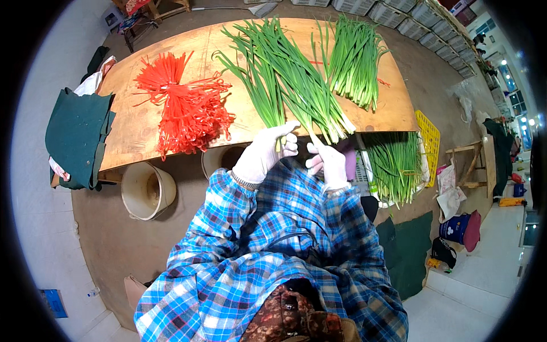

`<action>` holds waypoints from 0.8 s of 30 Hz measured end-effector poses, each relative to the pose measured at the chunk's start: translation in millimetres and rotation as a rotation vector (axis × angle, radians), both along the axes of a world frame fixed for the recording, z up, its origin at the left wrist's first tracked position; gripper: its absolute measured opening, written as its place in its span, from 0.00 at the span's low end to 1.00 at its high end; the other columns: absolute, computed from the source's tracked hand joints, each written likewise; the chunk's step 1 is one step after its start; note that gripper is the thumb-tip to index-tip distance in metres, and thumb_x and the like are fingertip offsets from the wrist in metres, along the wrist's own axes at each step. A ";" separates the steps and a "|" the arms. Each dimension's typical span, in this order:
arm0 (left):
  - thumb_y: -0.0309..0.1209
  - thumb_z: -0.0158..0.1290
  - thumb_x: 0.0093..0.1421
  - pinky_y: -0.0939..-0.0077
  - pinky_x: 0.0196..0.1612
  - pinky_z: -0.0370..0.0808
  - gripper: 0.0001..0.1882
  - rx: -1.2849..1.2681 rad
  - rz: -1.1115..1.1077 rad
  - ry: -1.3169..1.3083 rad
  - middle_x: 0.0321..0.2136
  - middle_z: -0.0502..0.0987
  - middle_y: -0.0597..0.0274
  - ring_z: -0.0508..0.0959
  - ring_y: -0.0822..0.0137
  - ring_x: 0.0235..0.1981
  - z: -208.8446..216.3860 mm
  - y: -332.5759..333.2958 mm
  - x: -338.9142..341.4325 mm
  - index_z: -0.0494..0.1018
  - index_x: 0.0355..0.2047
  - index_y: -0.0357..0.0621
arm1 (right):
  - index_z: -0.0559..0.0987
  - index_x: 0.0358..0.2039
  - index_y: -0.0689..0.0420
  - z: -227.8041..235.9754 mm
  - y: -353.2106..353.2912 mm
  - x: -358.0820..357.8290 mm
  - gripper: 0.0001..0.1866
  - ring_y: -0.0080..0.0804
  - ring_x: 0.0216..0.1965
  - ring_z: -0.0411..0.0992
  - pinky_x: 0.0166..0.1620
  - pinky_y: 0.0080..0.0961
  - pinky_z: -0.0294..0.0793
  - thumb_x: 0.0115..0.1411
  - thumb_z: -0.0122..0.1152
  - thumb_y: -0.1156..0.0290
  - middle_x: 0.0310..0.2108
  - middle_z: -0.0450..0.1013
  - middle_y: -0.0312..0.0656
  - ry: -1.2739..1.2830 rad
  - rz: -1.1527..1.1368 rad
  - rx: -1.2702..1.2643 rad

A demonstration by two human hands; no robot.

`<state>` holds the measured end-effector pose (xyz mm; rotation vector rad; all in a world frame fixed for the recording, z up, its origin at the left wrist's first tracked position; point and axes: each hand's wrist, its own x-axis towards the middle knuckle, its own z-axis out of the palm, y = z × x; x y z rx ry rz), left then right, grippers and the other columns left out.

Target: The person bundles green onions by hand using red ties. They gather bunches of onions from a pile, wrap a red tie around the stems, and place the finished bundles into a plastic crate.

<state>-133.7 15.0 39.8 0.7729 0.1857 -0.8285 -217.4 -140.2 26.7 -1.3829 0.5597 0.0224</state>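
Note:
Both of my hands wear white gloves at the table's near edge. My left hand [263, 153] is closed around the lower ends of a small bunch of garlic chives [264, 94], long flat green leaves with paler ends. A larger pile of garlic chives [305, 85] lies slantwise just to its right, white ends toward me. My right hand [329, 162] pinches the pale end of a garlic chive stalk [313, 137] at that pile's near edge. Farther right lies another bundle of garlic chives [356, 65], with a red tie beside it.
Red ties [191, 108] are heaped on the left of the wooden table [128, 128]. White buckets [142, 202] stand below. At the right, a crate of garlic chives [396, 165] sits beside a yellow basket [428, 145]. Dark green cloth [77, 137] hangs over the left corner.

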 end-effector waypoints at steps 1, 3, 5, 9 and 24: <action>0.31 0.48 0.58 0.80 0.24 0.68 0.12 0.015 0.016 -0.001 0.16 0.69 0.68 0.69 0.75 0.17 0.7 -1.0 -2.0 0.71 0.39 0.36 | 0.77 0.30 0.64 2.3 4.8 -4.2 0.16 0.24 0.12 0.66 0.18 0.16 0.64 0.58 0.51 0.61 0.15 0.71 0.44 -0.016 0.026 -0.017; 0.32 0.50 0.58 0.80 0.21 0.67 0.09 0.039 0.024 0.019 0.16 0.70 0.68 0.68 0.75 0.16 2.0 -3.9 -3.6 0.72 0.34 0.39 | 0.77 0.30 0.65 10.2 8.9 -14.3 0.15 0.23 0.12 0.66 0.18 0.15 0.64 0.59 0.50 0.64 0.14 0.70 0.43 -0.057 0.065 -0.003; 0.32 0.50 0.58 0.81 0.20 0.67 0.08 0.021 0.020 0.032 0.16 0.70 0.69 0.68 0.75 0.15 -2.3 -6.0 -3.5 0.72 0.32 0.40 | 0.76 0.30 0.66 20.7 14.9 -22.9 0.15 0.23 0.13 0.66 0.18 0.15 0.65 0.60 0.48 0.65 0.14 0.70 0.43 -0.081 0.131 0.022; 0.35 0.50 0.58 0.87 0.20 0.63 0.10 0.041 -0.006 -0.083 0.14 0.68 0.73 0.65 0.79 0.15 -5.3 -5.9 -10.8 0.72 0.32 0.40 | 0.75 0.34 0.67 15.1 13.2 -25.4 0.16 0.24 0.14 0.67 0.20 0.16 0.66 0.60 0.47 0.65 0.17 0.72 0.45 -0.069 0.286 0.074; 0.34 0.49 0.58 0.86 0.18 0.63 0.11 0.224 -0.049 -0.291 0.15 0.71 0.68 0.67 0.78 0.14 -6.6 2.4 -9.6 0.72 0.26 0.40 | 0.74 0.27 0.65 23.0 9.2 11.4 0.11 0.24 0.16 0.71 0.17 0.15 0.67 0.57 0.49 0.69 0.21 0.72 0.42 -0.016 0.349 -0.051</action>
